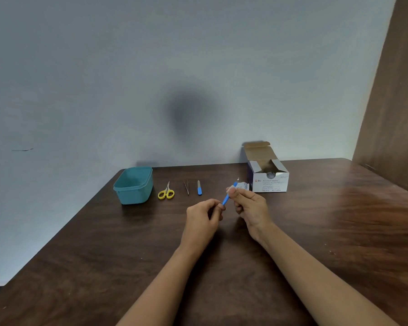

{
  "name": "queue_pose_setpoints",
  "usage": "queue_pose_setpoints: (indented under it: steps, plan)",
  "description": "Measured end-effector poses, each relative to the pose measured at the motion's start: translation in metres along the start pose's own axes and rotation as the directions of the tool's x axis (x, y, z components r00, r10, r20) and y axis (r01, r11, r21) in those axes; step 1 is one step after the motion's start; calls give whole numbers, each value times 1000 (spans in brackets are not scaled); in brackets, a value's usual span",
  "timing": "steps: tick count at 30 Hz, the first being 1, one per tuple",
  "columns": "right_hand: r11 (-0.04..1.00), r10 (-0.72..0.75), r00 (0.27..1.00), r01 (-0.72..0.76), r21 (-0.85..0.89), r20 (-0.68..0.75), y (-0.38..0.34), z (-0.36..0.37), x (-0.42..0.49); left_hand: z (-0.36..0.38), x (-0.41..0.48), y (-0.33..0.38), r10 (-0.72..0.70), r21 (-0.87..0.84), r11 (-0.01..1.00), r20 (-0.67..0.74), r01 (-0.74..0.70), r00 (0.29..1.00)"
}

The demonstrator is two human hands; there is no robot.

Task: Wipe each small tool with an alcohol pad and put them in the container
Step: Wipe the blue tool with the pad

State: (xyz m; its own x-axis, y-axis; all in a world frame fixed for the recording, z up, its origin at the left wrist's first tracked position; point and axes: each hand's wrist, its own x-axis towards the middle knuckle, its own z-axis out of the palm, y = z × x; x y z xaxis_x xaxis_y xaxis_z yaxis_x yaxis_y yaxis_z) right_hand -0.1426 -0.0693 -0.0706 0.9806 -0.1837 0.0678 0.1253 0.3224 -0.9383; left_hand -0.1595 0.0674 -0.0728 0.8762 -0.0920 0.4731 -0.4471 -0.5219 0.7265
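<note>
The open teal container [134, 194] stands upright. Just to its right lie yellow-handled scissors [166, 193], then thin tweezers [186, 187], then a blue-tipped file [199, 188]; farther right, a blue-handled tool [226, 199] is held tilted.

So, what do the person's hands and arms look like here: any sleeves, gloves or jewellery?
The left hand and right hand are ungloved, with no rings, watch or bracelet visible. No sleeve shows anywhere down to the frame's bottom edge.
</note>
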Motion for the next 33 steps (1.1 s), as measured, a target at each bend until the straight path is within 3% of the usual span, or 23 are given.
queue_pose_setpoints:
  steps: [6, 10, 13, 16, 20, 27, 33]
  plan:
    - [979, 35, 999, -40, 200, 30, -6, -5, 2, 5, -1, 8, -10, -122, 992, 81, 19, 997]
    - [932, 54, 985, -108, 346, 164, -8, -3, 1, 5, -2, 8, -33, -267, 960, 187, 83, 982]
    - [921, 16, 967, -112, 372, 253, -11, -2, -1, 1, -1, 7, -47, -405, 898, 303, 173, 952]
    - [909, 6, 959, -123, 398, 282, -13, -4, -2, -1, 0, 8, -49, -432, 871, 397, 234, 917]
    - [935, -23, 978, -53, 351, 210, -11, -6, 3, 1, -1, 5, -59, -438, 870, 361, 225, 931]
    - [986, -166, 986, 165, -33, -29, -12, -6, 3, 5, -2, 2, -161, -387, 884, 277, 263, 947]
    - [993, -66, 997, 68, 94, -31, -9, -4, 3, 5, -1, 2, -167, -370, 891, 274, 264, 947]
